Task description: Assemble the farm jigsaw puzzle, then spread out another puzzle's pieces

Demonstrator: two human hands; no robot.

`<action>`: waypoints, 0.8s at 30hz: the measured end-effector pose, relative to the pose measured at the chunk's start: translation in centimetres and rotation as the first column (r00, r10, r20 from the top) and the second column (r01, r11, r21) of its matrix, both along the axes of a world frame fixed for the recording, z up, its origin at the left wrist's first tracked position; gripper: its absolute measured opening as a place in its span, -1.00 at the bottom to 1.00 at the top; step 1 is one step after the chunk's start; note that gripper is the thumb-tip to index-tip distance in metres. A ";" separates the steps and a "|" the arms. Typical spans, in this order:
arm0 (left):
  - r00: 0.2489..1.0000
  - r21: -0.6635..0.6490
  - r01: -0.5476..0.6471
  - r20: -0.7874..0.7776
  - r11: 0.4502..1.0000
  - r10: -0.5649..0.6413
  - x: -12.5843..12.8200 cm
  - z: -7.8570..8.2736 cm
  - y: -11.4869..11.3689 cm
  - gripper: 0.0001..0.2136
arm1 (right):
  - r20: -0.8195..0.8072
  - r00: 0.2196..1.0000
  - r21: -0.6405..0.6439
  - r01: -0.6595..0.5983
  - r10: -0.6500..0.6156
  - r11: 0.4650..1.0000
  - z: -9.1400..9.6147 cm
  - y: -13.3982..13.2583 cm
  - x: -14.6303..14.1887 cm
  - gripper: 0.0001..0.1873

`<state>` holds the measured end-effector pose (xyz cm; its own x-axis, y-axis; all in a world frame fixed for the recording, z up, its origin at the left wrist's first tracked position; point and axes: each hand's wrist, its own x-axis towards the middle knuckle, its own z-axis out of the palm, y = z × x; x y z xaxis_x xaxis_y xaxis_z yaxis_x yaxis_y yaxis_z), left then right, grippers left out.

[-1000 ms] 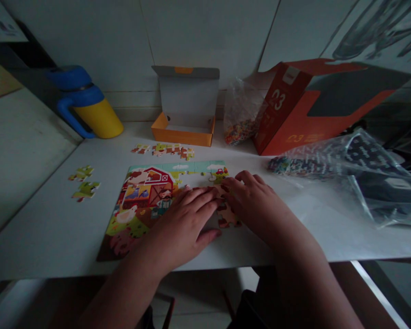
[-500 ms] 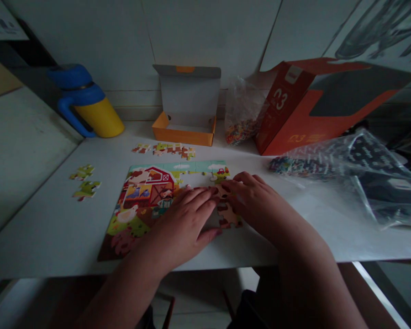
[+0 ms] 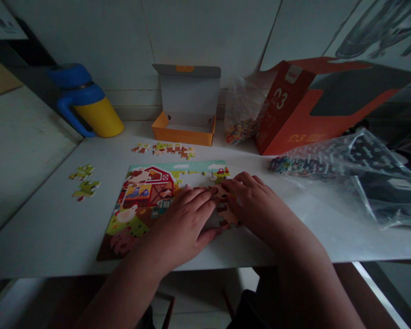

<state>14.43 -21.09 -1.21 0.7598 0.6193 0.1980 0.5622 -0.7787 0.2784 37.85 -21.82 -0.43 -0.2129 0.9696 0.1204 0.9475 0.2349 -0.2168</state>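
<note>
A partly assembled farm jigsaw puzzle point(image 3: 147, 189) lies flat on the table, with a red barn, a hen and pigs showing on its left side. A gap shows right of its middle. My left hand point(image 3: 188, 214) lies across the puzzle, fingers stretched out together, fingertips touching a brown-patched puzzle piece point(image 3: 221, 192). From the other side my right hand point(image 3: 253, 194) has its bent fingers on that same piece, at the puzzle's right edge. Below it, another brown-and-pink piece point(image 3: 228, 215) is partly covered by my right hand. My left hand and forearm hide the puzzle's lower middle.
Loose puzzle pieces lie at the left point(image 3: 85, 188) and behind the puzzle point(image 3: 173, 148). An open orange box point(image 3: 185, 135) stands at the back, beside a bag of pieces point(image 3: 241, 130) and a big orange box point(image 3: 284, 109). A blue-yellow jug point(image 3: 97, 114) and plastic bag point(image 3: 356, 173) flank them.
Almost nothing differs. My right hand has shifted very slightly down over the pieces at the puzzle's right edge; my left hand stays in place.
</note>
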 end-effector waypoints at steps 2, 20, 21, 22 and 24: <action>1.000 -0.004 0.003 -0.004 1.000 -0.003 0.1 0.0 0.0 -0.52 | 0.004 1.000 0.007 -0.002 0.002 1.000 -0.1 0.0 0.1 -0.61; 1.000 -0.018 -0.002 0.005 1.000 0.002 0.3 0.1 0.0 -0.55 | 0.015 1.000 0.082 0.006 -0.008 0.997 -0.6 -0.1 0.8 -0.78; 1.000 -0.015 -0.002 0.007 1.000 0.002 0.3 0.1 0.0 -0.55 | 0.008 1.000 0.082 0.013 -0.014 0.997 -0.6 -0.1 0.7 -0.77; 1.000 -0.013 -0.001 0.007 1.000 0.001 0.3 0.1 0.0 -0.56 | 0.000 1.000 0.080 0.017 -0.017 0.997 -0.6 -0.1 0.7 -0.76; 1.000 -0.009 0.002 0.005 1.000 -0.002 0.3 0.2 0.0 -0.57 | -0.018 1.000 0.072 0.014 -0.012 0.997 -0.5 -0.1 0.7 -0.76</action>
